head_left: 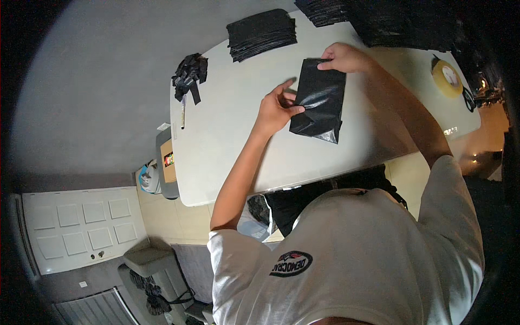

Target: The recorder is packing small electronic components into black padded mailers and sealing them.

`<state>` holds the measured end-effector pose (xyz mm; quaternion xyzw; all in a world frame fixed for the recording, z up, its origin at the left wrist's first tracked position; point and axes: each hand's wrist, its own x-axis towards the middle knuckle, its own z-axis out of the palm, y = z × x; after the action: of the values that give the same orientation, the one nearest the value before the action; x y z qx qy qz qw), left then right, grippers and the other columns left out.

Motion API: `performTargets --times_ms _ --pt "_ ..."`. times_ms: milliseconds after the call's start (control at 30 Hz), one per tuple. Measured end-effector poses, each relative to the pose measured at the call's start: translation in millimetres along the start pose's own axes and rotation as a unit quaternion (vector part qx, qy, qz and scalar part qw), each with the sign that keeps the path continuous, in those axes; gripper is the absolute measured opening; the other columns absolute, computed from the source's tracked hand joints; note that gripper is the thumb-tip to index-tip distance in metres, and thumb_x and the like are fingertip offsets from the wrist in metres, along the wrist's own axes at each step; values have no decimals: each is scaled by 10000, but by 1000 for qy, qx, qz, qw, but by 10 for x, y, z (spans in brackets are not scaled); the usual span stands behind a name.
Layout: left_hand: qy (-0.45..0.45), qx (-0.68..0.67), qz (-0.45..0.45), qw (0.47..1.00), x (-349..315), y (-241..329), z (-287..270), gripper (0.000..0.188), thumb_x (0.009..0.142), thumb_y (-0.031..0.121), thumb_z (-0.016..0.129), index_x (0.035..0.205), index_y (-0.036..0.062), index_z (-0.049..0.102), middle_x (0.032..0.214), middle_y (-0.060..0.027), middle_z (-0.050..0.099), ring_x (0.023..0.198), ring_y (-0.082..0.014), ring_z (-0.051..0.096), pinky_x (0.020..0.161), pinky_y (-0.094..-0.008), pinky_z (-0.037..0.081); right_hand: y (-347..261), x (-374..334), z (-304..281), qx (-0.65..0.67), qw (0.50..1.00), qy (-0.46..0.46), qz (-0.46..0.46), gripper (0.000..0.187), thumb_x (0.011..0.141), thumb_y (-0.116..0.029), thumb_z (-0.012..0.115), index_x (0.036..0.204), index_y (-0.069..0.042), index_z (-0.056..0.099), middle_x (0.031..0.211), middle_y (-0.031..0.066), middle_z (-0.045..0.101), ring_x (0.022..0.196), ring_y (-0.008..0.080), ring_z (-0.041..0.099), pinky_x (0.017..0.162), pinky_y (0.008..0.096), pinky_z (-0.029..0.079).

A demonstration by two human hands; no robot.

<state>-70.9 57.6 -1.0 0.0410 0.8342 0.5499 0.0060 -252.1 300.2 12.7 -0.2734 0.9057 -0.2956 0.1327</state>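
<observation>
A folded black plastic bag [323,86], glossy and creased, lies lengthwise over the white table. At its left edge, my left hand [275,111] has the thumb on top and the fingers curled at the side, one finger sticking out. My right hand [346,57] pinches the bag's far right corner between thumb and fingers. The near end of the bag is crumpled and reflects the light.
Behind the bag on the white table [227,146] sits a stack of black plastic sheets [262,32], with larger black piles [401,24] at the far right. A crumpled black bundle [189,73] and a pen [183,111] lie left; yellow tape [448,78] and scissors [468,99] lie right.
</observation>
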Motion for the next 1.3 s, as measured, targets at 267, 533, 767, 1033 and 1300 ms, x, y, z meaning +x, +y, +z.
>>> performTargets --times_ms 267,533,767,1033,1300 --pt "16 -147 9 989 -186 148 -96 567 854 -33 823 1386 -4 629 1046 -38 724 925 -119 653 888 -286 535 -507 -91 -263 132 986 -62 -75 493 866 -387 848 1143 8 751 997 125 765 917 206 701 850 356 544" --pt "151 -169 44 973 -410 619 -149 284 975 136 774 1191 -40 718 978 -17 749 831 -59 626 751 -232 507 -1611 -512 -748 11 919 143 -367 331 845 -257 853 958 42 768 910 154 756 876 263 719 809 365 540" --pt "214 -156 124 956 -667 833 -377 517 887 127 861 1307 -74 634 1158 -110 746 1035 -141 692 937 -283 546 -2270 -668 -1163 -35 926 179 -331 278 847 -202 845 935 51 772 974 125 761 897 239 713 815 359 533" --pt "270 -20 105 957 -819 749 -675 901 749 235 954 1494 8 501 1415 -178 648 1362 -292 590 1100 -461 474 -2677 -754 -1229 -91 868 220 -437 226 891 -232 791 917 -7 795 885 143 759 791 269 711 744 348 531" --pt "282 -7 113 953 -869 692 -792 919 730 273 965 1484 22 504 1450 -169 633 1410 -282 556 1095 -476 469 -2649 -563 -1150 -199 845 254 -426 250 895 -306 797 910 -57 812 838 133 761 715 311 688 668 353 521"
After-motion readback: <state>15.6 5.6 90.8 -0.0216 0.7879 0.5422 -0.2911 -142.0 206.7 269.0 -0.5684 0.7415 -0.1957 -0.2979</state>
